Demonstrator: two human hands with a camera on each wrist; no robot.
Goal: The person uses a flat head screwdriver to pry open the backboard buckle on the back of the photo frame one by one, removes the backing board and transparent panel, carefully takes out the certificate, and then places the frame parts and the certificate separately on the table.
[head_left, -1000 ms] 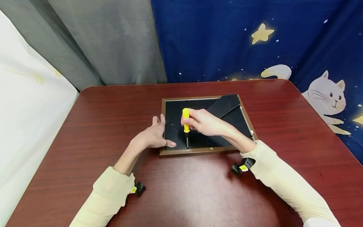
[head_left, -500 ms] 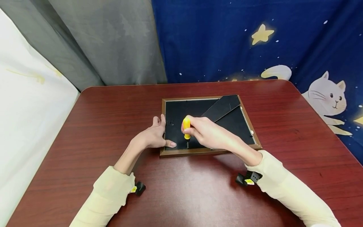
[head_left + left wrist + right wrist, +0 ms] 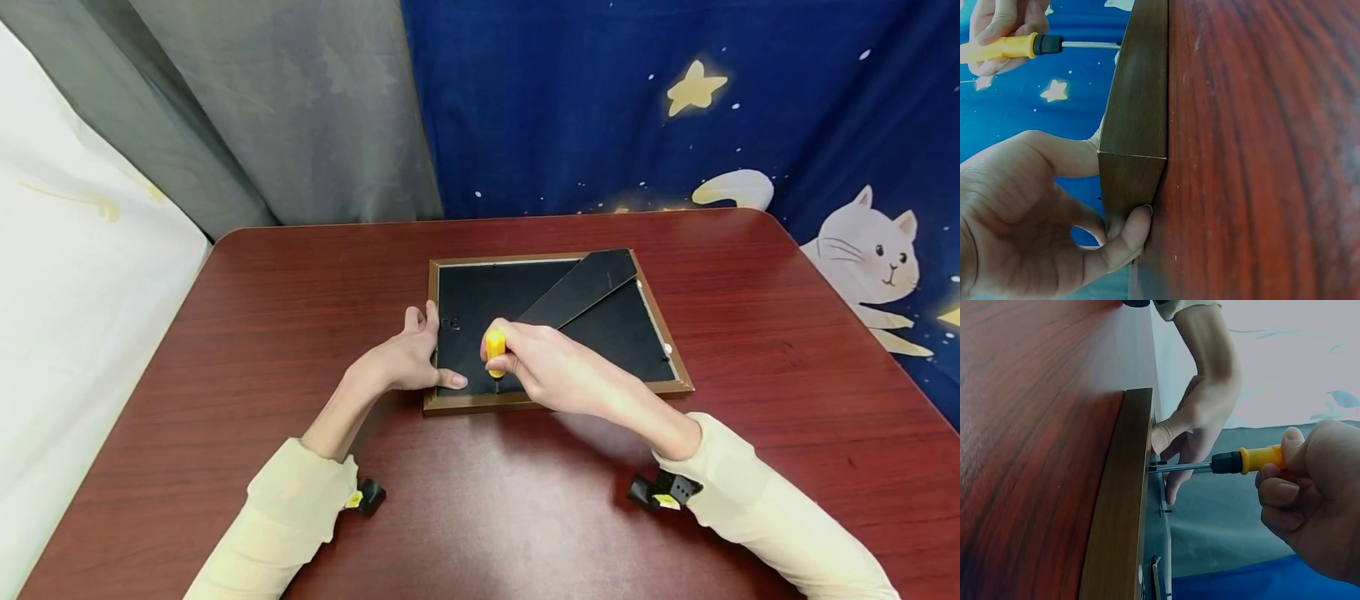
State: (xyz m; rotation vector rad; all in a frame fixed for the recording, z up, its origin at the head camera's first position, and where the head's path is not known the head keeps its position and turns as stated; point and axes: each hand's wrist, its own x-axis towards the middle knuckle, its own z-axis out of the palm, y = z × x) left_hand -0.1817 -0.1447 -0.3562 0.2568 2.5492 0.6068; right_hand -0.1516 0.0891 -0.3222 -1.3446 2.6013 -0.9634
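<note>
Here, the right hand (image 3: 558, 367) is gripping a yellow screwdriver (image 3: 494, 346) upright, working a fastener at the picture frame (image 3: 551, 400)'s near edge while the left hand (image 3: 401, 362) is pinching its corner; the next turn likely needs steady downward pressure.

Reddish-brown wooden table (image 3: 225, 350), rounded corners, glossy top with soft light reflection near front edge. Behind table, left: grey curtain (image 3: 300, 108) hanging in folds. Behind table, right: dark blue fabric backdrop (image 3: 562, 100), printed with yellow stars, small white dots and white cartoon cat (image 3: 873, 250) at far right. Far left: white sheet (image 3: 67, 275), faint yellowish marks, slanting down past table edge. Even, diffuse lighting; floor out of sight.
</note>
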